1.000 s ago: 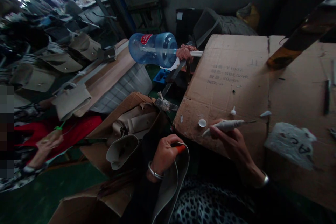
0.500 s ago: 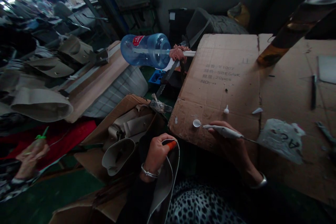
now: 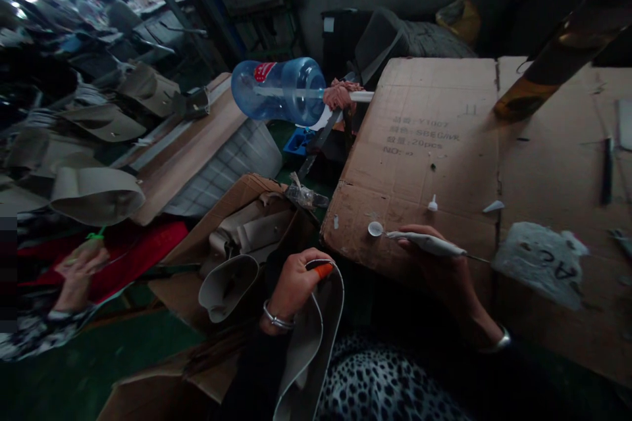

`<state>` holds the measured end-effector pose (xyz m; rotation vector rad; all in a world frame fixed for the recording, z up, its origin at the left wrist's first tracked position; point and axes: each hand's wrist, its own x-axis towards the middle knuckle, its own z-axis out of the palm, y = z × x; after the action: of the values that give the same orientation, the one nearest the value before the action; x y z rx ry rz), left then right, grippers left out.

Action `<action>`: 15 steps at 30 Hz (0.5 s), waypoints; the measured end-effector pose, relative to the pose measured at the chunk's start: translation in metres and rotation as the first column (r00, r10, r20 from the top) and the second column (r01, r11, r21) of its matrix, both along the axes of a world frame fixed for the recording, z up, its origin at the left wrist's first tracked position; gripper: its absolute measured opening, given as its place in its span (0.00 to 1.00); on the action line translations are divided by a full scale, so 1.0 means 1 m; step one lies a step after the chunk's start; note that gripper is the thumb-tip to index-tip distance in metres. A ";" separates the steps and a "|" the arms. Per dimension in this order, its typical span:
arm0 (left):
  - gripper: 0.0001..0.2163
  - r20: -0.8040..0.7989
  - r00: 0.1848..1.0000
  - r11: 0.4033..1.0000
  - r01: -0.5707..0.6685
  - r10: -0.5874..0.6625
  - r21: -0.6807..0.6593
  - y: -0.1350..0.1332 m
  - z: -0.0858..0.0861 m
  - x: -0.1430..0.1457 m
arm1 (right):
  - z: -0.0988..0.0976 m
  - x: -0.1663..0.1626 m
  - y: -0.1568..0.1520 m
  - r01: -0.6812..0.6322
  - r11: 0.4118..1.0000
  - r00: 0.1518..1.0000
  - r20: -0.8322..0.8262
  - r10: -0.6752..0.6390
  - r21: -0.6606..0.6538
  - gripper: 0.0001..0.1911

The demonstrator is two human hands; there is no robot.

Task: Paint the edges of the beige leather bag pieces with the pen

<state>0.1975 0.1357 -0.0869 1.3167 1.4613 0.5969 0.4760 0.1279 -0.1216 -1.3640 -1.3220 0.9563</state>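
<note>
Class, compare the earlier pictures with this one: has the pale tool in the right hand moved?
Yes. The pale tool has swung round: its front end now points at the small white cap on the cardboard.

Silver bangles at both wrists, orange fingertip cover, leopard-print clothing

Left hand (image 3: 291, 286) is curling shut, thumb pressing forward; right hand (image 3: 439, 263) is gripping closed, wrist bending back toward the body
</note>
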 end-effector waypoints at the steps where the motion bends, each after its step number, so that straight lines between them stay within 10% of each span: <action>1: 0.05 0.002 1.000 1.000 0.008 -0.008 0.006 0.000 0.001 -0.001 | 0.002 0.000 -0.001 0.022 1.000 0.999 -0.024 -0.022 -0.001 0.11; 6: 0.05 0.003 1.000 0.999 0.028 -0.028 0.032 -0.004 0.003 -0.004 | 0.018 -0.015 -0.009 0.043 0.998 0.988 -0.143 -0.048 -0.039 0.11; 15: 0.05 0.039 0.997 0.995 0.064 -0.067 0.073 -0.014 0.003 -0.014 | 0.038 -0.055 -0.024 -0.349 0.935 0.926 -0.178 0.333 -0.064 0.08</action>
<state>0.1838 0.1214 -0.0842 1.3948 1.3692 0.6351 0.4213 0.1042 -0.0838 -1.1136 -1.4282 1.3540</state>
